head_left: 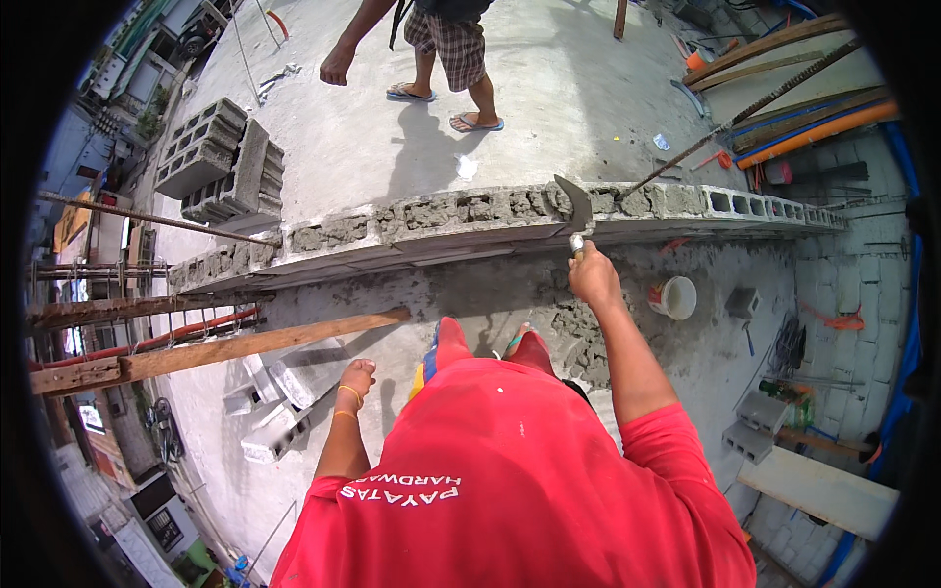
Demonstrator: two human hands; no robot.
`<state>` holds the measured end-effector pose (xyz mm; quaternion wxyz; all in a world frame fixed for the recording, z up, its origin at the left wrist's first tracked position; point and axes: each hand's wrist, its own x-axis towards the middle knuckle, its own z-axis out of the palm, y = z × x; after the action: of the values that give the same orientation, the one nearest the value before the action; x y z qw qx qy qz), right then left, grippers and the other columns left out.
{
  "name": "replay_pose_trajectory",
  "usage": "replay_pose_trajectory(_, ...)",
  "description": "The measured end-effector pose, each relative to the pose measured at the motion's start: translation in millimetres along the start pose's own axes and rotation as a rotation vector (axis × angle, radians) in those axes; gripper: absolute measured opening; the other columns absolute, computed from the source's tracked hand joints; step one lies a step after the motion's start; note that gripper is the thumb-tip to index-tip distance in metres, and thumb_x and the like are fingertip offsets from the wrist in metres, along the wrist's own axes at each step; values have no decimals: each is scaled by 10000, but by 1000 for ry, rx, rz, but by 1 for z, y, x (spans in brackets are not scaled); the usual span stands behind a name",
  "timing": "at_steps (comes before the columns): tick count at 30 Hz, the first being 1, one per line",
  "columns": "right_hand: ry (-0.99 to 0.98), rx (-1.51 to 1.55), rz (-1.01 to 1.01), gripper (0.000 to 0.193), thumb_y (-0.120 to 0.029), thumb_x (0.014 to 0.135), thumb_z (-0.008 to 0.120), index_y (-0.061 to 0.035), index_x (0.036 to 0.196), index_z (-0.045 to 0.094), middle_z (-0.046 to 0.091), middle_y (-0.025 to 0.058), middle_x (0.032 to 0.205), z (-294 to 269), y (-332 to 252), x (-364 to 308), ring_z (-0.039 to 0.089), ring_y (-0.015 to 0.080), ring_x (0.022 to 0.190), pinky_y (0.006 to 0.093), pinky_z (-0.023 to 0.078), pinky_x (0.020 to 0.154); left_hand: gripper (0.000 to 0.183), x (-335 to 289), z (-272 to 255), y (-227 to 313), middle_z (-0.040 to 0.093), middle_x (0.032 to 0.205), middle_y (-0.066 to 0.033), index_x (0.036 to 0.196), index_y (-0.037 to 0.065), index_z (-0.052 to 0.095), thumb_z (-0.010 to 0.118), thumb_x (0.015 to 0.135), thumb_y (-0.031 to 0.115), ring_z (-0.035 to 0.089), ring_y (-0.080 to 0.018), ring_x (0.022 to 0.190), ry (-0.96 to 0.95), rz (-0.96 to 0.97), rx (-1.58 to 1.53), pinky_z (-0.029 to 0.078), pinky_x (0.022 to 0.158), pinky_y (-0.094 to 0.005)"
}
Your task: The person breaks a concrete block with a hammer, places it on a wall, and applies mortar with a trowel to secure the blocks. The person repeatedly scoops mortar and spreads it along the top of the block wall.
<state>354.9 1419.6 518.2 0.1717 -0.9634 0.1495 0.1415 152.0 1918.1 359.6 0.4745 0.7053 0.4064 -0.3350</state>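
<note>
My right hand (594, 278) is closed round the handle of a trowel (578, 208). Its curved metal blade is over the top of a low hollow-block wall (392, 252) that runs across in front of me. Grey mortar (421, 215) fills most of the cells along the wall top, while those toward the right end are hollow. My left hand (356, 376) hangs at my left side, fingers curled in, with nothing seen in it. On the floor near my right foot lies a heap of wet mortar (585, 343), and beyond it a white bucket (677, 297).
A wooden beam (245, 350) juts in from the left above loose blocks (277, 431). Rebar rods (745, 116) rise slantwise from the wall. Past it, another person (451, 44) in sandals stands near stacked hollow blocks (211, 162). A plank (818, 488) lies at right.
</note>
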Motion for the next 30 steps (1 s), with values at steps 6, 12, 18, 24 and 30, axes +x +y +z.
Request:
replay_pose_trajectory(6,-76,-51,-92,431,-246,926,636,-32,1287,535,651,268,1100,37,-65,-22,667,441,1016,528,537,877,229,18,-48,-14,630,994,29,1125,165,616,603,935,291,633,-165,848,12,-31,-59,459,691,-374)
replay_pose_trajectory(12,-79,-41,-217,533,-214,916,645,2,1387,521,656,277,1086,51,-126,-36,664,431,995,506,538,869,223,24,-66,-23,627,973,31,1144,168,602,575,947,269,627,-149,828,-6,-75,-82,449,672,-371)
replay_pose_trajectory(18,-208,215,-286,381,-292,913,662,-49,1206,647,711,225,1005,44,-132,-36,684,387,998,499,533,847,194,37,-59,-15,616,935,36,1104,177,599,581,957,302,618,-134,749,-32,-80,-105,444,614,-346)
replay_pose_trajectory(24,-395,441,-3,269,-286,872,724,-77,1040,733,649,91,724,3,-11,-5,576,190,578,380,480,555,249,44,-54,-4,632,956,19,1160,166,591,582,946,294,636,-137,755,-39,-46,-97,450,564,-323)
replay_pose_trajectory(30,-265,484,295,252,-219,902,720,-75,1108,734,594,33,701,-62,150,18,526,164,591,379,454,511,304,31,-38,6,647,997,-12,1207,154,587,561,940,296,645,-158,771,45,-10,-38,467,577,-347)
